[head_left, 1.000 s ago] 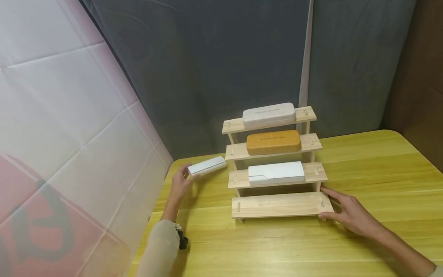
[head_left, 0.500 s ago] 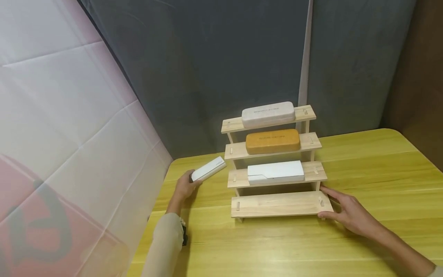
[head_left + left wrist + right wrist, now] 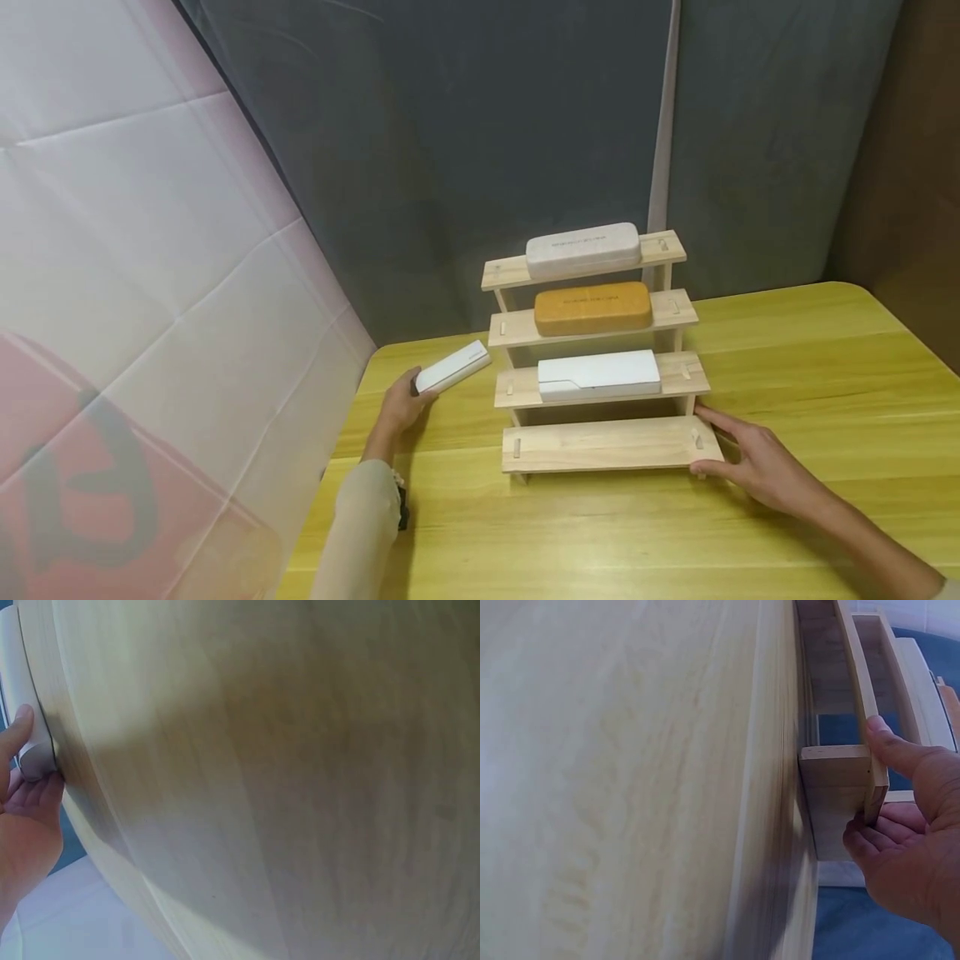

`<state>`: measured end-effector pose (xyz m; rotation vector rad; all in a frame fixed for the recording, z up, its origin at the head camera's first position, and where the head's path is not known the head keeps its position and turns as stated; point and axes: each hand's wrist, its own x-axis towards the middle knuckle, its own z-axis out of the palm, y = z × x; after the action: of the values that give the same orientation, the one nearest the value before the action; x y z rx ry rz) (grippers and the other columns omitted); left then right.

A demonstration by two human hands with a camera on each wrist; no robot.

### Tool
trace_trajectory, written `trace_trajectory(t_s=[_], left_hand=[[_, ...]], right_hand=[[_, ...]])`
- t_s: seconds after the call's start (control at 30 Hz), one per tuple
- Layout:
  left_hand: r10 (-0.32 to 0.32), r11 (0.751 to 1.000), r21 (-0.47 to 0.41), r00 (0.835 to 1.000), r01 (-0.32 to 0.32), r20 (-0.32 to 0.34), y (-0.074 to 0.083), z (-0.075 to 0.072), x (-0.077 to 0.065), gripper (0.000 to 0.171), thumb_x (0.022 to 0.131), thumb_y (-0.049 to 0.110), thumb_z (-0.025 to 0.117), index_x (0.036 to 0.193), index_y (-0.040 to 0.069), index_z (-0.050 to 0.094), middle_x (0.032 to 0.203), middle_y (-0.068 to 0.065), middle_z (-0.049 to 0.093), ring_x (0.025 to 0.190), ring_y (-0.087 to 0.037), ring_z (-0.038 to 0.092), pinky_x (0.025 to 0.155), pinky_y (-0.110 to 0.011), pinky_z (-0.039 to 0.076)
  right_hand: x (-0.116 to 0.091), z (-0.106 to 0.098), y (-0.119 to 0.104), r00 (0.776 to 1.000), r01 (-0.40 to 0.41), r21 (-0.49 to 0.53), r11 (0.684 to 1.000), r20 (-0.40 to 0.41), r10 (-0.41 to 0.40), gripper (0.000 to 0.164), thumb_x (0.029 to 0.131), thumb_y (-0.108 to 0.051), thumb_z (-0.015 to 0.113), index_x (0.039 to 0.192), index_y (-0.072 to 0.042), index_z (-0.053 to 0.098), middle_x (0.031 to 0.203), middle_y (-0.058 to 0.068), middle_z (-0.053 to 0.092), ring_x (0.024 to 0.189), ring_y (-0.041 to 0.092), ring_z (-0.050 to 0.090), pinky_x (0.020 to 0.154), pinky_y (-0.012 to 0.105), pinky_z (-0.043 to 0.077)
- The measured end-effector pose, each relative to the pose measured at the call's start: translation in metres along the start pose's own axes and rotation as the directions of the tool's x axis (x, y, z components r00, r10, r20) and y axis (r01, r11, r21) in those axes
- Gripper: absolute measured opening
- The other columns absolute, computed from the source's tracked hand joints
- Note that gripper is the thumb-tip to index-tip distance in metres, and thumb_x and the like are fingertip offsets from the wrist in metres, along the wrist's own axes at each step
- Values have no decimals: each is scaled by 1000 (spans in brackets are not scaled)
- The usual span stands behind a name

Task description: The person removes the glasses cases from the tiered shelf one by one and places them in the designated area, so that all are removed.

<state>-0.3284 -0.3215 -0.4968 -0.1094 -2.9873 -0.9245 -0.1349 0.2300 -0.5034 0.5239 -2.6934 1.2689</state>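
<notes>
My left hand (image 3: 401,407) grips the near end of a slim white glasses case (image 3: 453,367), left of a stepped wooden display stand (image 3: 600,446). In the left wrist view the thumb lies across the case (image 3: 21,671) and the fingers curl under its end. My right hand (image 3: 768,467) holds the right end of the stand's lowest step, its thumb at the front edge. The right wrist view shows the fingers (image 3: 881,836) curled round the end of that board. On the three upper steps lie a pale glasses case (image 3: 583,250), an orange one (image 3: 592,308) and a white flap-front one (image 3: 600,373).
The stand rests on a yellow wood-grain table (image 3: 600,542). Behind the table hangs a dark grey curtain (image 3: 465,150). A white and pink printed sheet (image 3: 172,233) closes off the left side, close to my left arm.
My left hand has turned the white glasses case, so its far end points more away from me and its top shows more. The right hand and stand have stayed put.
</notes>
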Motion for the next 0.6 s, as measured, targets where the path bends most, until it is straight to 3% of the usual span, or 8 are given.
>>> trace_trajectory(t_s=[0.1,0.23,0.3,0.37,0.47,0.6], left_hand=[[2,1000,-1,1000,-2,4,0,0,1,65,103,14,73,154,-11,43,151,-36,50,140,-51,48,122,-59,34],[1,1000,3,1000,-1,8,1,0,3,65,103,14,73,154,-12,42,151,-36,51,140,-51,48,122,-59,35],[4,1000,6,1000,-4,4,2,-1,4,64,102,14,73,153,-12,44,148,-36,53,138,-51,50,121,-59,36],[4,1000,11,1000,-4,2,3,-1,4,63,101,13,74,151,-12,46,145,-36,56,135,-50,53,120,-59,38],[-1,1000,16,1000,1,2,3,-1,5,61,101,13,74,150,-12,47,144,-35,57,134,-50,53,119,-59,39],[-17,1000,12,1000,17,5,3,-2,5,63,102,13,73,152,-12,44,148,-36,54,138,-50,50,122,-58,36]], right_hand=[[0,-1,0,1000,3,-7,1000,-5,-3,83,86,-23,90,149,13,50,147,37,54,131,55,56,97,44,59],[0,-2,1,1000,5,-8,1000,-9,-5,83,86,-23,91,149,12,51,147,36,54,131,54,57,95,17,51],[0,-2,1,1000,6,-7,1000,-8,-6,83,86,-23,91,149,12,51,147,36,54,131,54,56,96,23,54],[0,-1,0,1000,6,-7,1000,-7,-6,83,86,-23,90,149,13,50,147,37,54,131,55,56,97,38,59],[0,-1,0,1000,7,-3,1000,-3,-7,83,86,-22,90,149,14,50,147,38,53,130,56,56,96,60,56],[1,-1,0,1000,10,-1,1000,0,-10,83,86,-22,90,149,14,49,147,38,53,130,57,56,95,65,54]])
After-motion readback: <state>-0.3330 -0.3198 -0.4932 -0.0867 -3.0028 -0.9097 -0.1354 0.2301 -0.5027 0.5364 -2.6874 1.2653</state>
